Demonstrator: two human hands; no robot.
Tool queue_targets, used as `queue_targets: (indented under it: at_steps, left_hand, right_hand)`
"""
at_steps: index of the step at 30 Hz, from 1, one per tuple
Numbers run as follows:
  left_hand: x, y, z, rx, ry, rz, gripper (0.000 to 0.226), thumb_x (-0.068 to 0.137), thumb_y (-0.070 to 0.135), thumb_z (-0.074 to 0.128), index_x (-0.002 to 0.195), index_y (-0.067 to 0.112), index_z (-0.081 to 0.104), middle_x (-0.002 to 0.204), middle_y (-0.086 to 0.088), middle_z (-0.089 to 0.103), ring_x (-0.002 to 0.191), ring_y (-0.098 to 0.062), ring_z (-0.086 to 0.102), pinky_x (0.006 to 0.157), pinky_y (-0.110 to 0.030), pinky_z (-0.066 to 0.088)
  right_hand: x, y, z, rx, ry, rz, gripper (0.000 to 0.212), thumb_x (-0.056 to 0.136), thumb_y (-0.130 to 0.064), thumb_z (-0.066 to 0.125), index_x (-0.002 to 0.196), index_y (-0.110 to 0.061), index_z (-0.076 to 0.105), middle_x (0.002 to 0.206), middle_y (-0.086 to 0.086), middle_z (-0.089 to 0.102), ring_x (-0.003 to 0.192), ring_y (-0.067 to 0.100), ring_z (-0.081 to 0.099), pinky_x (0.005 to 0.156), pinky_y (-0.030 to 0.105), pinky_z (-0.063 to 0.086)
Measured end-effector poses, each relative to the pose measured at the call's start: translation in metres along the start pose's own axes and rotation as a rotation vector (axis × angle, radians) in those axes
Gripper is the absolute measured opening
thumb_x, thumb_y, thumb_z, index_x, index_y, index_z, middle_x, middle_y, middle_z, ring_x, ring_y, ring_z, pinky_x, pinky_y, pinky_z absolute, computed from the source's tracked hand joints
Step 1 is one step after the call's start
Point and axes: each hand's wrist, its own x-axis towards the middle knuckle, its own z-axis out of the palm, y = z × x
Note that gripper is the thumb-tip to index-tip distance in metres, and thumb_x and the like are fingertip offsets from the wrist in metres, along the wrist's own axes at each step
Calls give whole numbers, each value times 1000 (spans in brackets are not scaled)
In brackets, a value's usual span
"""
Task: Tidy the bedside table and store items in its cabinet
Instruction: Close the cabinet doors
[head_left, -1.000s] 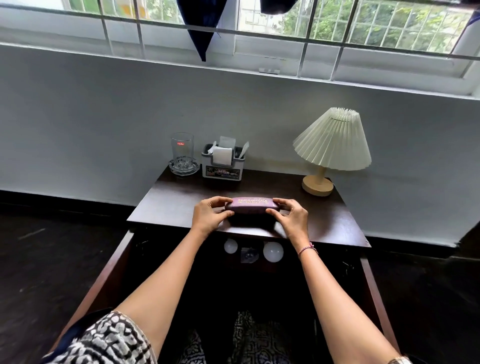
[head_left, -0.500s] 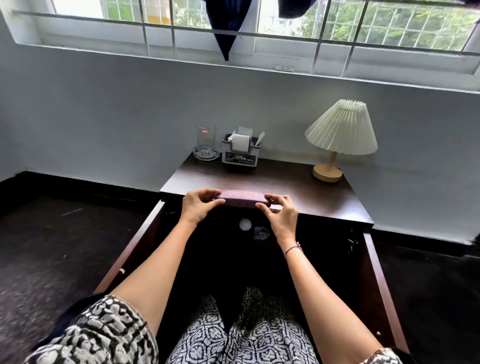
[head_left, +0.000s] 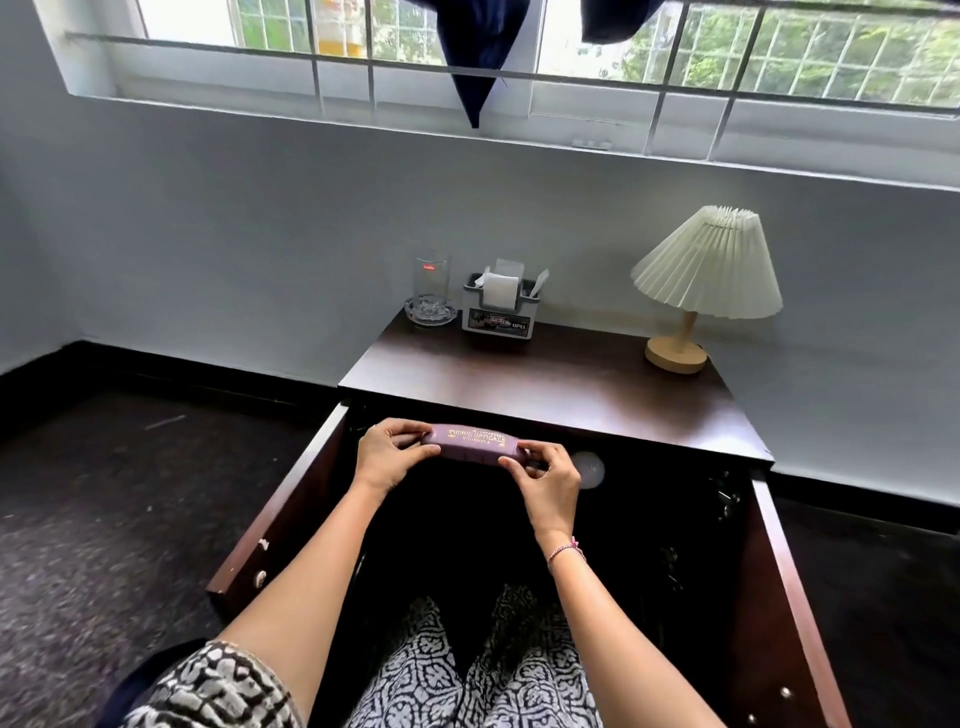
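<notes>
A purple spectacle case (head_left: 475, 445) with gold lettering hangs in front of the dark wooden bedside table (head_left: 561, 395), just below its front edge. My left hand (head_left: 387, 457) grips the case's left end and my right hand (head_left: 545, 480) pinches its right end. The cabinet (head_left: 675, 525) below the tabletop stands open and dark inside. A pale round thing (head_left: 587, 467) shows inside, behind my right hand.
On the tabletop stand a glass (head_left: 431, 283) in a glass ashtray, a grey tissue holder (head_left: 500, 306) and a pleated lamp (head_left: 704, 280). The two cabinet doors (head_left: 280, 525) swing out on either side of my knees. Dark carpet lies on the left.
Both hands have brought the case off the tabletop, toward me and down, to the level of the cabinet opening. The camera has shifted left and back.
</notes>
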Motion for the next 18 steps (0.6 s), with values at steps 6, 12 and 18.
queue_targets:
  at_steps: [6,12,18]
  left_hand:
    - [9,-33,2,148,13,-95,34,64,5,83,96,9,72,97,-7,72,91,-16,66,76,-3,47]
    - [23,-63,7,193,36,-180,31,68,-1,78,98,3,71,100,-16,72,97,-25,67,70,-1,45]
    - [42,-88,18,298,15,-224,31,77,-14,64,108,-13,63,116,-29,63,110,-36,61,70,5,39]
  right_hand:
    - [-4,31,26,-103,-35,156,34,66,-28,82,96,-17,72,89,-3,70,79,8,64,76,13,49]
    - [-2,52,54,-100,-103,251,28,74,-11,76,102,-10,70,101,7,70,89,21,68,79,8,42]
    - [1,60,69,-271,-162,233,31,82,-3,65,113,-6,67,122,12,63,114,23,59,99,22,37]
